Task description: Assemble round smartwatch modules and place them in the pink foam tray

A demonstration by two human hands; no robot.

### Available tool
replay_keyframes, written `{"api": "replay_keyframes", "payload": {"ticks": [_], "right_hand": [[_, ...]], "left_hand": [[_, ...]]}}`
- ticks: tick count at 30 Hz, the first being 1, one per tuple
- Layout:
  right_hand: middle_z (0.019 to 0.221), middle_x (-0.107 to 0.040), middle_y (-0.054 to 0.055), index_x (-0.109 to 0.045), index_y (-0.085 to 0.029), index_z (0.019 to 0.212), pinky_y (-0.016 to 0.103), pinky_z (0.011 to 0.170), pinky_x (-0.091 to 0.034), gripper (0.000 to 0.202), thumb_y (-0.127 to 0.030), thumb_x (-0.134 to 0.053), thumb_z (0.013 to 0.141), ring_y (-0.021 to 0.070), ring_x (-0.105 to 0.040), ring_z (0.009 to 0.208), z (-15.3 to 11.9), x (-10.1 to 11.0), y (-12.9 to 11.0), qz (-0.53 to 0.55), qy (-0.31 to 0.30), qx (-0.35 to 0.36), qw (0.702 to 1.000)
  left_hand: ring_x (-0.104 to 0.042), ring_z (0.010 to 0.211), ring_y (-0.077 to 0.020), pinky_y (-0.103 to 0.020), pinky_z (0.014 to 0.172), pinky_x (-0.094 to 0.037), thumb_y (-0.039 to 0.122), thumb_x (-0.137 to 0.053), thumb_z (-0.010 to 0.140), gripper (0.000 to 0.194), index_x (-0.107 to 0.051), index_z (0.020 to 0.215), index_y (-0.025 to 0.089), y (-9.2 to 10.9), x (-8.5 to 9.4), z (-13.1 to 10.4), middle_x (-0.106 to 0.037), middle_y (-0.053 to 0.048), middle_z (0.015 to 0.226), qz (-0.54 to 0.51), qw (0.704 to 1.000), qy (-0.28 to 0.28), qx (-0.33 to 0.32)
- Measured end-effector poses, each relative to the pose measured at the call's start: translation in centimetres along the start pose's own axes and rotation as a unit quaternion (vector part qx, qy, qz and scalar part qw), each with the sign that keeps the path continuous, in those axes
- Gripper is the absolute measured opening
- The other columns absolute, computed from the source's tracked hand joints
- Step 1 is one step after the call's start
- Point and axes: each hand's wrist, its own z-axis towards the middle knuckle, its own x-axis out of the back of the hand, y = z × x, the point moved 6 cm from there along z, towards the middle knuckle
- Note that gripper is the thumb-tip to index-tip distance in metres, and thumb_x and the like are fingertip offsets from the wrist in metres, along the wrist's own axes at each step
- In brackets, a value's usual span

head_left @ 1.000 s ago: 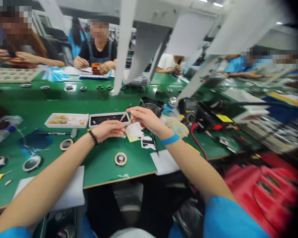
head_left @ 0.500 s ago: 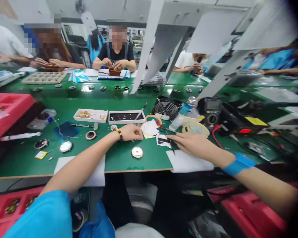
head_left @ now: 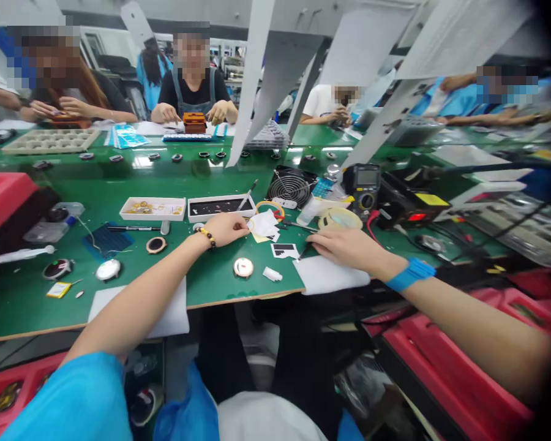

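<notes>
At three o'clock from my left hand, white scraps risked scattering under a sideways sweep, though whether its grip or my right hand pinched anything, I couldn't tell.

On my feed the long green bench reads smooth and glossy. I see creased, matt paper in the thin white scraps, a shiny metal-looking rim on the round rose-gold disc, matt foam-like stuff in the flat white sheet, smooth plastic in the moulded red tray, and creased cloth in the bright blue sleeve.
</notes>
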Motion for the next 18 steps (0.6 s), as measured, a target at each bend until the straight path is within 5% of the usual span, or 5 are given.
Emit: {"api": "replay_keyframes", "payload": {"ticks": [5,10,14,18], "right_hand": [[0.109,-0.064,-0.004,-0.061,-0.035,0.131,0.017,0.07,-0.027,0.037,-0.039,-0.046,0.097,0.0018,-0.055,0.094,-0.5,2.2,-0.6,0.009,0.01,-0.089,0.996],[0.114,-0.062,-0.003,-0.06,-0.034,0.132,0.017,0.08,-0.038,0.045,-0.056,-0.045,0.096,0.0026,-0.057,0.1,1.8,5.0,-6.9,0.1,0.011,-0.064,0.993],[0.111,-0.062,0.0,-0.066,-0.03,0.123,0.02,0.079,-0.038,0.038,-0.048,-0.044,0.098,0.0039,-0.056,0.094,3.2,4.3,-11.2,0.111,-0.013,0.0,0.994],[0.11,-0.062,0.0,-0.068,-0.025,0.115,0.018,0.082,-0.043,0.034,-0.042,-0.043,0.099,0.003,-0.057,0.098,3.3,3.4,-10.6,0.2,0.002,-0.066,0.978]], "left_hand": [[-0.063,0.08,-0.0184,-0.028,0.071,-0.042,0.034,-0.062,0.086,0.02,-0.075,0.084,0.02,-0.3,0.8,0.1,-0.073,-0.003,0.088,0.014,0.998,0.061,0.016],[-0.062,0.077,-0.0178,-0.029,0.07,-0.043,0.04,-0.062,0.086,0.025,-0.075,0.087,0.018,-0.6,2.3,-0.1,-0.073,-0.005,0.087,-0.039,0.987,0.154,0.028],[-0.062,0.072,-0.0167,-0.027,0.066,-0.045,0.042,-0.062,0.086,0.029,-0.072,0.087,0.015,-1.3,3.3,-0.2,-0.071,-0.006,0.078,-0.129,0.968,0.215,0.028],[-0.062,0.069,-0.0151,-0.026,0.065,-0.048,0.042,-0.065,0.085,0.029,-0.07,0.087,0.014,-1.7,4.1,-0.2,-0.068,-0.005,0.073,-0.226,0.942,0.246,0.026]]}}
